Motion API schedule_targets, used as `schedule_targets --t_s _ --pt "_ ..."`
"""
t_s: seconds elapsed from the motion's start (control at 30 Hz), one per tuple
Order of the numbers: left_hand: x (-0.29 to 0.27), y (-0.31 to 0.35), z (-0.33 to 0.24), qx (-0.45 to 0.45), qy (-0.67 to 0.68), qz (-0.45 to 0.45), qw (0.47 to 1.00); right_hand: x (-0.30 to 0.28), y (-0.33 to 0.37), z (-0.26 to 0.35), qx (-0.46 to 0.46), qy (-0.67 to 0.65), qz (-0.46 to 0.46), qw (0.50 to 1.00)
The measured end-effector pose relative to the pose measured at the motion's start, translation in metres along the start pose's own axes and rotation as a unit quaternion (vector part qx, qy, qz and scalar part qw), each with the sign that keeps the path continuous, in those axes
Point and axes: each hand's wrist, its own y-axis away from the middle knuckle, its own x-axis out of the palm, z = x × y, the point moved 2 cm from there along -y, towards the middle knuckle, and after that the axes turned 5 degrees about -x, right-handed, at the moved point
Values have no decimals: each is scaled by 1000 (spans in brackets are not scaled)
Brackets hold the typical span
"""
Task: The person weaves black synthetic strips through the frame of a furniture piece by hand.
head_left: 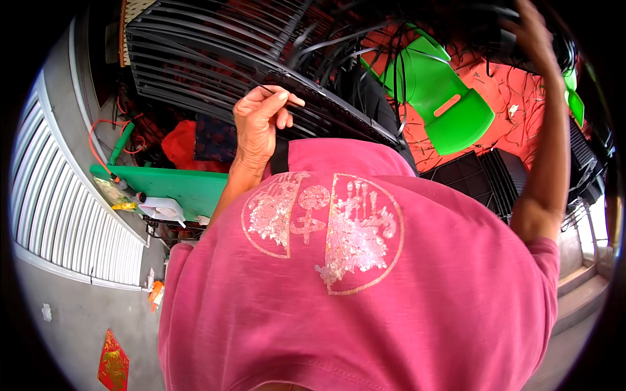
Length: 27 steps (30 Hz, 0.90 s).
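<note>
A large black slatted frame (215, 65) lies across the upper left and middle, with thin black strips (372, 58) hanging loose around its right end. Over its lower edge, my left hand (259, 117) is closed, thumb pressed to the index finger. What looks like a thin black strip runs from that pinch; the rest of it blends into the dark slats. My right arm stretches to the far upper right, where my right hand (529, 29) is smeared by motion among dark things. Whether it holds anything cannot be made out.
A green plastic chair (456, 111) stands on a red floor covering (515, 85) strewn with black strip scraps. Stacked black pieces (482, 176) lie beside my right arm. At left are a green board (176, 189), a white tray (163, 208) and a silver ribbed shutter (72, 208).
</note>
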Motion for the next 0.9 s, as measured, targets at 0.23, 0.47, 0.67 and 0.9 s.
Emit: schedule_targets --t_s 0.23,0.47,0.67,0.9 --pt "22 22 -75 269 -347 -163 884 93 69 236 167 -470 62 864" --pt "97 -66 -99 110 -586 77 799 132 199 231 505 -543 138 657" --pt "89 -133 -39 -186 -669 101 713 137 208 266 579 -698 144 396" --pt "78 -151 -3 -323 -710 16 626 175 193 288 538 -775 217 253"
